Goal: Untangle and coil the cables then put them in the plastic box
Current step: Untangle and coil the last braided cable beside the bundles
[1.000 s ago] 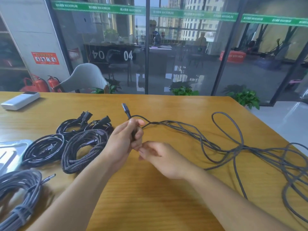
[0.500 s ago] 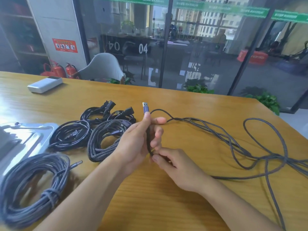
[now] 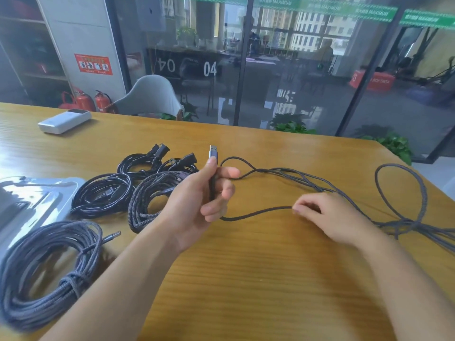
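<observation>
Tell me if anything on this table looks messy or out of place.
Yes: the loose grey cable sprawls in tangled loops to a knot at the right, while the other cables lie coiled at left.

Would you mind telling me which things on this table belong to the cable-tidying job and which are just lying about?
Part of the job:
loose grey cable, with its USB plug held up by the left hand and its run pinched by the right hand
coiled cables
plastic box

Lying about:
white power bank
grey chair
</observation>
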Tool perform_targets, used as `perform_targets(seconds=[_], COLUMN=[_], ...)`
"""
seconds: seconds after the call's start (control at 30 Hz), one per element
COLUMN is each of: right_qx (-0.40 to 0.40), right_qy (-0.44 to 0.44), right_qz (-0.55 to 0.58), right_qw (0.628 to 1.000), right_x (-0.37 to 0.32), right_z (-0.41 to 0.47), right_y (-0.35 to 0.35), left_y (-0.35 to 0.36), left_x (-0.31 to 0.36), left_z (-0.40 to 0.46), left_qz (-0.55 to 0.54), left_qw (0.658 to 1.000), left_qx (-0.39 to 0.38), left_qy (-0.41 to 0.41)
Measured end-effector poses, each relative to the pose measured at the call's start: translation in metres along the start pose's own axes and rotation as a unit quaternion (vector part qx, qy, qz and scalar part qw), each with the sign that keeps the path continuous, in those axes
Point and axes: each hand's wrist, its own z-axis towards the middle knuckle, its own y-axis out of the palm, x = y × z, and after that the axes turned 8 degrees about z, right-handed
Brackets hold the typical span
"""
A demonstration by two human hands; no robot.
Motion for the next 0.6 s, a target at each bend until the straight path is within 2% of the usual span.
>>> perform_targets(seconds=[0.07,0.13,0.2,0.33,0.47,0.6], right_qx=[0.151,0.284,0.333,0.280,0.210,0.178], right_qy=[-0.007,-0.052,-0.098,-0.144,-0.156,-0.169], right_qz=[-0.020,0.031,0.138,0.273,0.316,0.329], right_qw=[0.988,0.957,0.928,0.909,0.912,0.912], right_x=[-0.010,-0.028,-0.045,-0.069,-0.074,-0.077], right_z=[0.002,0.000,-0.002,-0.013,-0.014,-0.016], right_y=[0.007,0.014,0.020,0.038,0.056,0.063], left_y=[0.007,0.015,0.023,0.031,0.035,0.031], left_x=[-0.005,-0.012,-0.020,-0.036,-0.041,-0.041], left_z=[0.000,-0.001,-0.001,0.003,0.005,0.007], left_qz=[0.053,0.089,0.107,0.141,0.132,0.111], left_qw=[0.999,0.996,0.993,0.989,0.991,0.994], left_qx=[-0.007,-0.024,-0.042,-0.039,-0.025,0.020], left_qy=[-0.013,-0.017,-0.017,-0.011,0.012,0.013])
